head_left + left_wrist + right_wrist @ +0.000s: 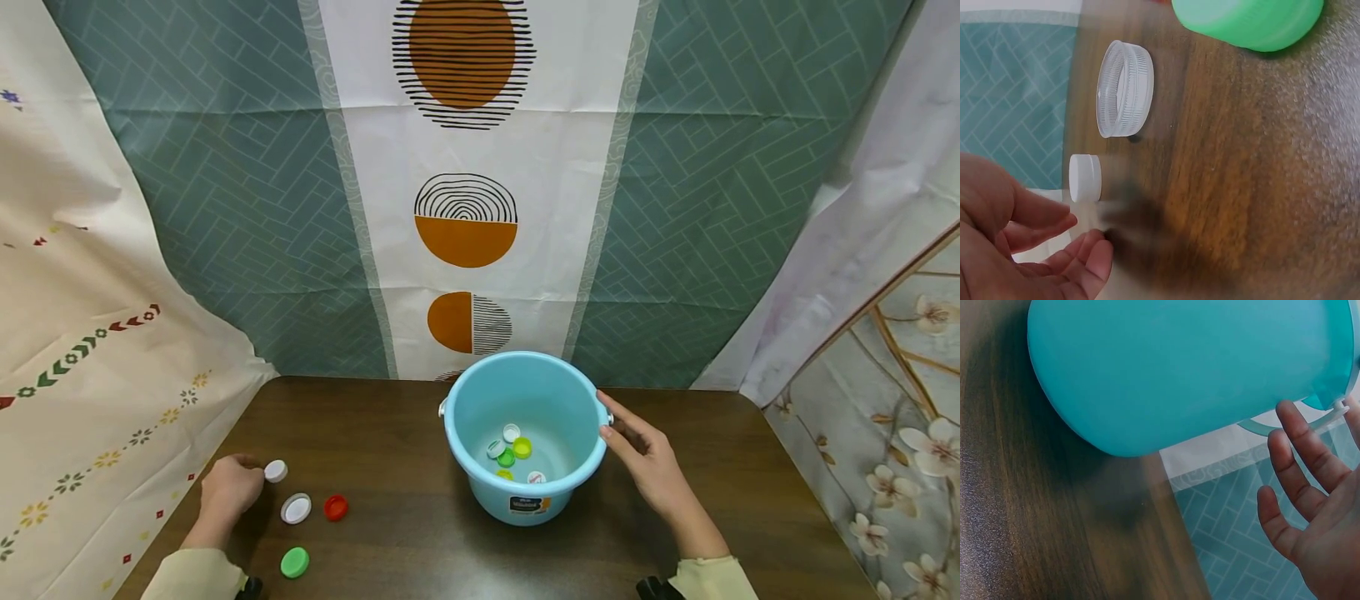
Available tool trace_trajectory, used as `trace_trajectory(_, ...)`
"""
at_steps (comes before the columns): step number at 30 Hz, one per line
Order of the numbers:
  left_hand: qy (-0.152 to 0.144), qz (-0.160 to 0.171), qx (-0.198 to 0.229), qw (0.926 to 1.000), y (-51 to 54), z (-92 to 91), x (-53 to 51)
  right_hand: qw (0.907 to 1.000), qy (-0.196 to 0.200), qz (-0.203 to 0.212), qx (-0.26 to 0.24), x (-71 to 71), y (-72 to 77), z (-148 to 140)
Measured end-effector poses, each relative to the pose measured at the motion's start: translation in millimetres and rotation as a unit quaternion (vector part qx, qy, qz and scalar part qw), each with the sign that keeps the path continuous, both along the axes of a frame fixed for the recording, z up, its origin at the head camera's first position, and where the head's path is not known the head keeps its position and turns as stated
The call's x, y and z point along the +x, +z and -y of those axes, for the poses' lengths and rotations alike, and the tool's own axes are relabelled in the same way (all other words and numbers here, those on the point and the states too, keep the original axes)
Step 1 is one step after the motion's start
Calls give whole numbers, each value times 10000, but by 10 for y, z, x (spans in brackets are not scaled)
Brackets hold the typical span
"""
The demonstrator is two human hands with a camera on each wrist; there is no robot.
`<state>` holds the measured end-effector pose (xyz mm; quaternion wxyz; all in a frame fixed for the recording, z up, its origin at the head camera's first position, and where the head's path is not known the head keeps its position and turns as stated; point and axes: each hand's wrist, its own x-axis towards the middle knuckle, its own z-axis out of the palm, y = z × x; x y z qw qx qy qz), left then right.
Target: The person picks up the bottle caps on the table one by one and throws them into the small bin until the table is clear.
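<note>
The white cap point(276, 472) lies on the table point(405, 567) well to the left of the bucket point(495, 502), just beyond the left hand's fingertips and on their bucket side. It looks like hard plastic: probably very light, stiff, not fragile, and a little slippery on its smooth wall, so it could skid if nudged. The best hold should be a thumb-and-finger pinch across its side wall, low down. The left hand point(231, 492) is loosely curled, with a narrow gap between thumb and fingers; the left wrist view shows nothing in that gap. Between the white cap and the bucket are the ribbed lid point(296, 508) and, closer to the bucket, the red cap point(336, 507); the green cap point(295, 562) is left of the bucket too, nearer the person. A yellow cap point(522, 447) lies among several others on the bucket's floor. The right hand point(648, 471) is at the bucket's right side, fingers spread, fingertips seemingly touching the rim beside the handle; how firmly it presses, I cannot tell. The bucket seems thin plastic, light for its bulk and slightly flexible, so the rim suits a steadying touch.
</note>
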<state>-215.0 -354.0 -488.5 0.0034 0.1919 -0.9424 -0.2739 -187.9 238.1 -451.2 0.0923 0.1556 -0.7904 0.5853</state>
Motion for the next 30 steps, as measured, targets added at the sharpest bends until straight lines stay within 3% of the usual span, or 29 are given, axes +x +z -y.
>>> trace_trajectory(12,-426,-124,20,9990,-22,-49,-14,10000,6,-54,6,14,24,7)
trace_trajectory(18,-361,-20,93,9993,-45,-79,-26,10000,-3,-48,-2,17,26,17)
trace_trajectory(30,-137,-363,106,9992,-104,-128,-41,10000,-36,-32,-1,3,3,11)
